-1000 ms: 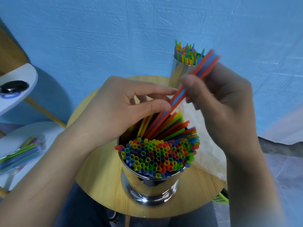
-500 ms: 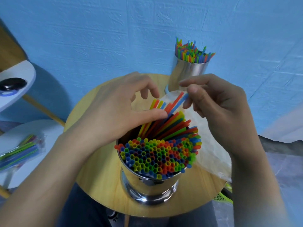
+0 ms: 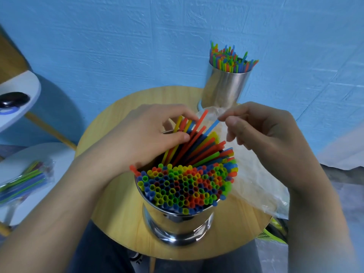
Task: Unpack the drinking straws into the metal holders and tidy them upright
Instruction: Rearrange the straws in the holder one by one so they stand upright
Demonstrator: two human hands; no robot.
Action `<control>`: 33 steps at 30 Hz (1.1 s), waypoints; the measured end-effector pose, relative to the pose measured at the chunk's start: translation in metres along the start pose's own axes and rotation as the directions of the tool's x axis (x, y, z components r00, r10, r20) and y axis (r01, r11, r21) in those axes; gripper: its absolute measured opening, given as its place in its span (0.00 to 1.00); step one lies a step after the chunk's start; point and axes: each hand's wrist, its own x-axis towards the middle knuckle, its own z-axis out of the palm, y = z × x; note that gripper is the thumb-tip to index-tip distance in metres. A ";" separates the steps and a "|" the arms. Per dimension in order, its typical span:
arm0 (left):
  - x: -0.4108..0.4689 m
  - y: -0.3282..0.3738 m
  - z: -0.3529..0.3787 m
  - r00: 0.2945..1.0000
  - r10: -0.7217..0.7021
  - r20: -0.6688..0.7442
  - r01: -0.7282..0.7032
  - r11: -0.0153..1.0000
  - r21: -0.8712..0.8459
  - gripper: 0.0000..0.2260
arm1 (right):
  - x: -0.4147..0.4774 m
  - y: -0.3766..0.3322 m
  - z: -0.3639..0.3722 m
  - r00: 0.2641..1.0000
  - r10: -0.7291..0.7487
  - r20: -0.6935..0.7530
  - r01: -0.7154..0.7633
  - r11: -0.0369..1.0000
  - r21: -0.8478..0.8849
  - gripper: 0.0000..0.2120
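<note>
Far left: sealed packet of straws (image 3: 23,180) lies on a white side table (image 3: 59,154). Centre, on the round wooden table (image 3: 118,223): left hand (image 3: 145,134) curls thumb and fingers round the leaning straws (image 3: 189,142) at the back of the near metal holder (image 3: 177,223), whose front is packed with upright straws (image 3: 185,186). Right hand (image 3: 262,131), fingers curled, meets the top of a blue straw (image 3: 213,125) with index and thumb tips, pinch cannot be told, above the empty plastic bag (image 3: 256,184); a far metal holder (image 3: 224,87) stands full behind.
</note>
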 end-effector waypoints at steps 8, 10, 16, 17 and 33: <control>-0.009 0.000 -0.002 0.996 -0.053 -0.069 0.057 0.997 0.049 0.11 | -0.003 -0.001 -0.009 0.981 0.112 0.161 -0.098 0.991 -0.093 0.07; -0.013 0.003 -0.003 0.996 -0.060 -0.070 0.064 0.996 0.066 0.12 | -0.003 0.001 -0.008 0.976 0.112 0.189 -0.093 0.990 -0.105 0.10; -0.020 0.008 -0.005 0.998 -0.063 -0.002 0.063 0.995 0.076 0.19 | 0.001 0.005 -0.004 0.983 0.078 0.167 -0.063 0.994 -0.094 0.09; -0.020 0.009 -0.004 0.998 -0.058 0.026 0.057 0.997 0.057 0.23 | 0.001 0.006 -0.003 0.984 0.071 0.165 -0.058 0.995 -0.085 0.08; -0.005 0.012 0.013 0.999 -0.024 0.027 0.033 0.911 -0.411 0.08 | -0.001 0.007 0.002 0.986 0.078 0.149 -0.079 0.997 0.001 0.07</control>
